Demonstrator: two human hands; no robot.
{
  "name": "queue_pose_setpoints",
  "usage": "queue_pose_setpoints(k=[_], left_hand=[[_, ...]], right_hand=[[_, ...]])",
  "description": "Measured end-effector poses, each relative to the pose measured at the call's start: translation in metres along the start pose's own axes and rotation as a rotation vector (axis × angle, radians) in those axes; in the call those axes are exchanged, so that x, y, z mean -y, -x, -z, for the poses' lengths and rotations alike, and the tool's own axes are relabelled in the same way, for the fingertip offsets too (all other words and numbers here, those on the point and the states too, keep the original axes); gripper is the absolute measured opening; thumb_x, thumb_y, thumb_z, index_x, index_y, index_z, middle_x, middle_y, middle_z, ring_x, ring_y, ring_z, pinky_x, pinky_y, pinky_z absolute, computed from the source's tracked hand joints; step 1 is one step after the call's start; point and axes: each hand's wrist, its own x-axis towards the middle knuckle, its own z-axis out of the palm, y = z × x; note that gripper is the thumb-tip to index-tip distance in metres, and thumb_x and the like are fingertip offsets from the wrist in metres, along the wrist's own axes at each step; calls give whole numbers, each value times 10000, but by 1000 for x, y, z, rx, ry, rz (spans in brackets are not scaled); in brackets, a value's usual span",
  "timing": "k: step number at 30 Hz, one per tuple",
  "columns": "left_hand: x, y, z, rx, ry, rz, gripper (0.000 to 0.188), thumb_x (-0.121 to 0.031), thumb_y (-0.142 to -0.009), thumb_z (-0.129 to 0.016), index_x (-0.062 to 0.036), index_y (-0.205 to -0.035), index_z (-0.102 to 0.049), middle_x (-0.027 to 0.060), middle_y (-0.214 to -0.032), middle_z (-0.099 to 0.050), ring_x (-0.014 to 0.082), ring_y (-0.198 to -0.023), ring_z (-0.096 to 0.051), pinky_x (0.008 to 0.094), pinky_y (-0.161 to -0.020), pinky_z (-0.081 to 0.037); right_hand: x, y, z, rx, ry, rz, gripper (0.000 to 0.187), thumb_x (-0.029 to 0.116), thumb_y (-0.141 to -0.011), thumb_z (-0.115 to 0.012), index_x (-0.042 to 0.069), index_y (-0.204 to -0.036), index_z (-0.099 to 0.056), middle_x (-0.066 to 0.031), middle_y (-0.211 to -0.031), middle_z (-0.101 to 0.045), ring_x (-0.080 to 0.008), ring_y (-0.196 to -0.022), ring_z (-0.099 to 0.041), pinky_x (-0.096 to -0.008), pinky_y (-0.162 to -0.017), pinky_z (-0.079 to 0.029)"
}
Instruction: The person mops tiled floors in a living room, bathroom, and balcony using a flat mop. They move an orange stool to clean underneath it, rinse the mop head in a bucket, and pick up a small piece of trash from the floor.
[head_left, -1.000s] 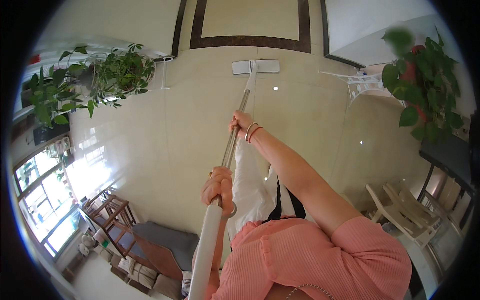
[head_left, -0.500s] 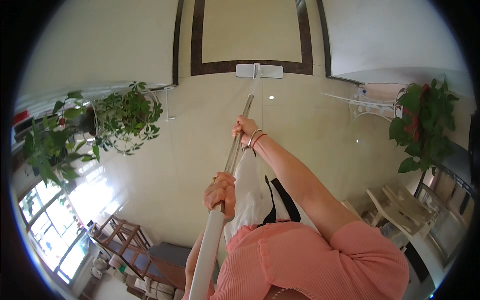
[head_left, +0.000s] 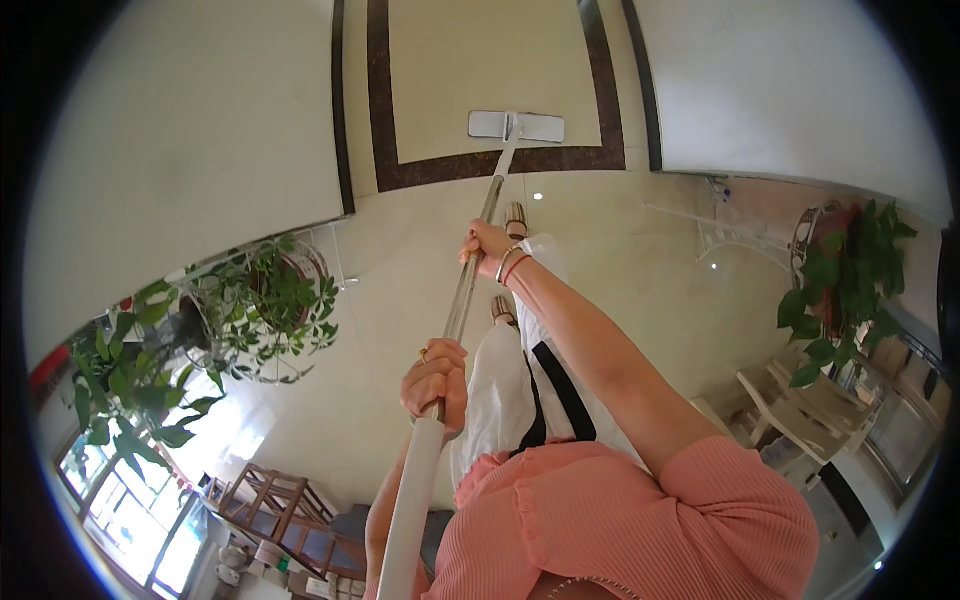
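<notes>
A flat mop (head_left: 544, 128) with a white rectangular head lies on the cream floor, just beyond the near strip of a dark brown border (head_left: 450, 173). Its silver and white pole slants back toward my body. My right hand (head_left: 487, 247) is closed around the metal part of the pole, a bracelet and red cord at its wrist. Lower down, my left hand (head_left: 436, 385) wraps the pole just above the thick white sleeve (head_left: 408, 510). Both palms are hidden by the fingers.
White walls (head_left: 200, 110) with dark skirting flank the passage ahead. Potted plants (head_left: 280, 300) stand at left, another leafy plant (head_left: 840, 280) at right on a white stand. Wooden chairs (head_left: 270, 510) are at lower left, pale stools (head_left: 800, 410) at lower right.
The mop head has slid forward from the near edge of the dark border to the floor inside it. I have stepped forward, and my sandalled feet now show. Both hands keep their grip.
</notes>
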Motion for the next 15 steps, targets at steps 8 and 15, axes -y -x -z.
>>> queue_pose_setpoints(k=[8,15], left_hand=[[45,-132,5,94,29,-20,332,167,-751,-465,-60,-611,-268,64,-536,-439,199,-490,-433,389,-609,-488],[75,-270,5,152,51,18,328,144,-772,-480,-56,-600,-285,60,-528,-439,196,-492,-441,393,-627,-489]], right_hand=[[101,-45,-76,24,-114,-22,188,119,-874,-514,110,-725,-401,19,-535,-379,-116,-465,-405,-323,-520,-399],[199,-70,-155,24,-138,14,173,130,-895,-489,108,-757,-387,17,-531,-355,-124,-460,-404,-364,-519,-433]])
